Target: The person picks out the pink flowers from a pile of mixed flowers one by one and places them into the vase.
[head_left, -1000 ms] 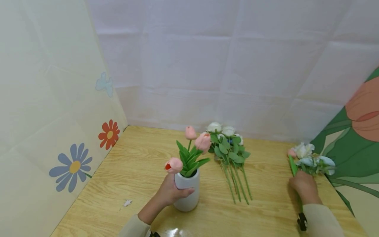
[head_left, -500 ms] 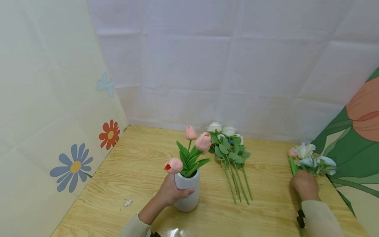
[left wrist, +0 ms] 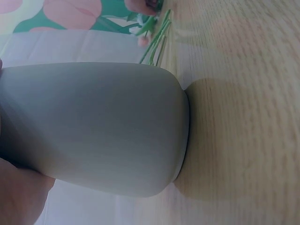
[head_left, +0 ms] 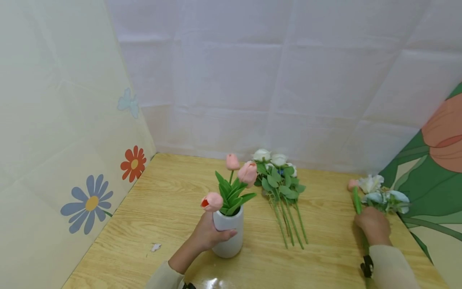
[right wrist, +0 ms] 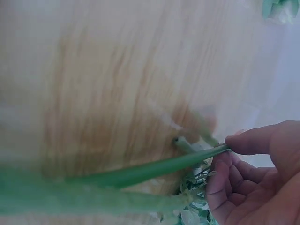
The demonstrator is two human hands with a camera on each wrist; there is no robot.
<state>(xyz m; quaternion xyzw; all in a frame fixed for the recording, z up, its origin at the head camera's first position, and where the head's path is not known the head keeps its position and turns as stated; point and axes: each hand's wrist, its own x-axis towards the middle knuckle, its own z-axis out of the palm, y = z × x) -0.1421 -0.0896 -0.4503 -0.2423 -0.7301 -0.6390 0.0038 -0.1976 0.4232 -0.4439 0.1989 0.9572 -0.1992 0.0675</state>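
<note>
In the head view my left hand (head_left: 209, 235) grips a white vase (head_left: 234, 244) standing on the table, thumb across its front. Several pink tulips (head_left: 247, 173) with green leaves rise from it. The left wrist view shows the vase's base (left wrist: 154, 131) on the wood. At the right side, my right hand (head_left: 373, 225) holds a pink tulip (head_left: 353, 184) low over the table. Up close in the right wrist view, thumb and forefinger pinch a green blade (right wrist: 154, 168) of it. White and pale blue flowers (head_left: 371, 184) lie just beyond that hand.
White roses (head_left: 278, 160) with leafy stems lie on the wooden table (head_left: 173, 192) between the hands. A white scrap (head_left: 155, 247) marks the table at left. Cloth backdrops (head_left: 223, 80) stand behind and on both sides, the side ones printed with flowers.
The pink tulip at my right hand has shifted slightly left, its head drawing away from the white flower beside it. My left hand and the vase stay put.
</note>
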